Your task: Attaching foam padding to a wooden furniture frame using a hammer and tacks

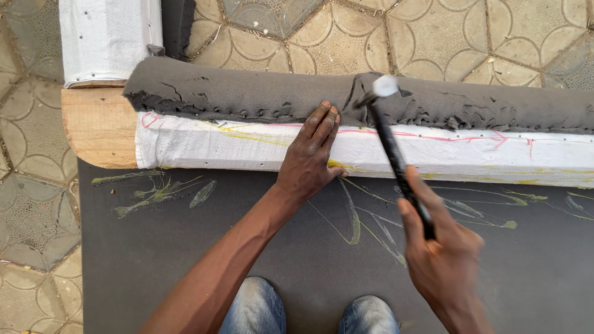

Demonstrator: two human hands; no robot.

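Mid-tacking, by the look: left hand [311, 154] lies flat w/ fingers pressing grey foam strip [260, 94] along the far white-covered rail [247, 145], right hand [442, 247] fisted round hammer [391, 145], head raised just right of fingertips—next blow needs careful aim.

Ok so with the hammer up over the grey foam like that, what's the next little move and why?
Probably bring the hammer down just beside the left hand. Its head hovers over the torn edge of the grey foam, which that hand presses flat against the white fabric, while the right hand grips the handle.
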